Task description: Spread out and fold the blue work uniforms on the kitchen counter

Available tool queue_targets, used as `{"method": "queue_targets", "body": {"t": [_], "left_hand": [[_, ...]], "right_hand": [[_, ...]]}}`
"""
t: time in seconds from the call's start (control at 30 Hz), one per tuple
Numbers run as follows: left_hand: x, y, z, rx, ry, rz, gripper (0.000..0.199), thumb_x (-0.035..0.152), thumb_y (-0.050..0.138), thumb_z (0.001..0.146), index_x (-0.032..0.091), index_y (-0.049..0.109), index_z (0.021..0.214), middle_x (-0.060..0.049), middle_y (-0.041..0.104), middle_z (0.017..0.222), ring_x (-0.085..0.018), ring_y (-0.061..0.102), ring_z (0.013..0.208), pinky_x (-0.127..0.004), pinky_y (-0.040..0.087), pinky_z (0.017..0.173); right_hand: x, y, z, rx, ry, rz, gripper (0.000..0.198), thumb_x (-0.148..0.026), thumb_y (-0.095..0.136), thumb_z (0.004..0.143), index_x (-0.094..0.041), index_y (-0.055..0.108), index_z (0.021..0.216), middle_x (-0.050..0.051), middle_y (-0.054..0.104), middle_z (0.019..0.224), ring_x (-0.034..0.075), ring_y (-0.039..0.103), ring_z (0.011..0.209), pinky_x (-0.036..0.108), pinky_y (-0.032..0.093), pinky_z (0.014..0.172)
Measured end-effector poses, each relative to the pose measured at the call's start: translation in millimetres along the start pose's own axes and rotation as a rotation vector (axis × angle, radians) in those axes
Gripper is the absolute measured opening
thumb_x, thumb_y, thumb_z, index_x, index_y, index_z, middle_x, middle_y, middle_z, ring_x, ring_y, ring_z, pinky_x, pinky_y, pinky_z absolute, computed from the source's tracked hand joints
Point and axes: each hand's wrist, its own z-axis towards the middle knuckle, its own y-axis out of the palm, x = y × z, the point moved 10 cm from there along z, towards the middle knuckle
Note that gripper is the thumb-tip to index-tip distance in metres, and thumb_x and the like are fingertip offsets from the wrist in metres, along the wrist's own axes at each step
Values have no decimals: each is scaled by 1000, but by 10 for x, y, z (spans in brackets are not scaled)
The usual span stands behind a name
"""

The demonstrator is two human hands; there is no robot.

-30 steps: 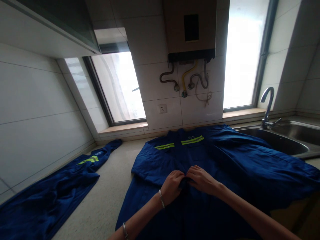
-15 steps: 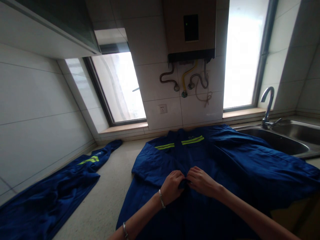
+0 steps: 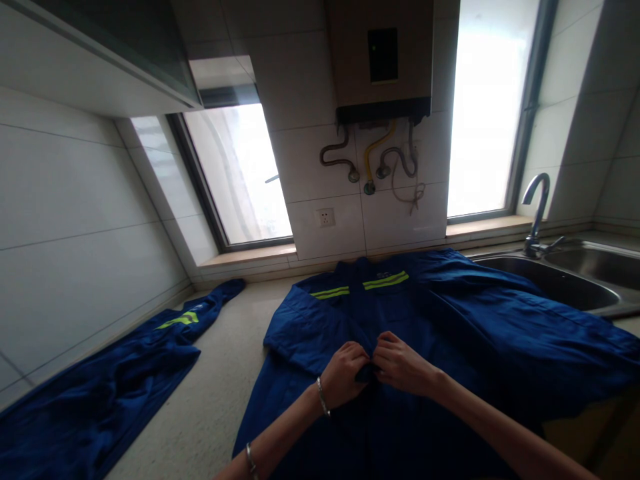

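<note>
At the counter (image 3: 200, 393) by the sink (image 3: 565, 277): both hands pinched on a blue jacket (image 3: 420, 320)

From where I stand, near stuff first. Metal band (image 3: 251, 460) on the left forearm, bracelet (image 3: 323, 397) at the wrist. Left hand (image 3: 344, 373): fingers curled in, hardly any gap, gripping a bit of dark cloth at the jacket's middle front. Right hand (image 3: 401, 363): same curl, fingertips just beside the left's, looks to have the cloth too. What's between the fingertips (button, zip, plain edge) is hidden, can't tell.

Doing it well, my read: one hand pins the cloth, the other does the fine work. Pinch close to the edge, no bunching. Light's dim, so going by touch probably helps.

Jacket lies spread on the counter, collar end toward the wall. Left-side sleeve (image 3: 303, 327) bends in over the body; right-side sleeve (image 3: 540, 333) fans out past the sink's near edge. Better kept out of the basin, I'd say. Yellow-green chest stripes (image 3: 386, 280) sit farther up, handy for checking both halves are level.

Off left, well apart: second blue garment (image 3: 115, 373) along the side wall. Beyond: faucet (image 3: 536, 213), socket (image 3: 326, 217), water heater (image 3: 383, 60) between two windows.
</note>
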Motion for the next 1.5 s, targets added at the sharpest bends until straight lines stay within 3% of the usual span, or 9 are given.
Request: {"method": "queue_targets", "body": {"t": [0.63,0.83,1.0,1.1,1.27,1.5], "left_hand": [[-82,226,-39,-184,13,-7,3,13,57,73,16,57,74,-4,60,83,-17,57,84,-30,43,87],[-116,263,-51,-210,-21,37,12,18,58,79,15,57,91,-6,58,96,-20,54,97,-33,42,92],[-129,261,-48,-206,-57,121,17,3,50,73,14,54,86,-7,56,95,-20,52,94,-33,44,90],[-125,199,-34,-197,-73,155,22,0,48,68,14,53,84,-8,55,93,-21,51,93,-35,44,90],[-114,85,-16,-158,-72,101,14,8,51,73,16,53,84,-7,55,94,-21,51,93,-36,44,90],[-106,99,-32,-158,-43,117,13,15,57,68,16,56,81,-8,56,90,-21,52,90,-33,43,88]], "right_hand": [[-66,110,88,-93,-59,47,5,-17,56,78,-13,58,76,5,60,77,16,56,76,30,41,90],[-34,162,73,-96,-50,3,7,-19,57,81,-15,58,76,4,61,75,17,57,77,35,38,99],[-33,148,67,-81,-51,-18,8,-19,56,84,-16,58,77,2,60,76,15,55,77,34,38,101],[26,130,55,-76,13,13,6,-18,55,84,-15,58,80,4,60,82,16,54,82,32,45,91],[127,139,29,-60,152,122,4,-14,55,84,-15,57,87,4,59,90,17,54,88,27,48,74],[36,145,71,-122,114,54,6,-20,57,85,-15,58,84,3,60,88,17,54,85,25,45,63]]}}
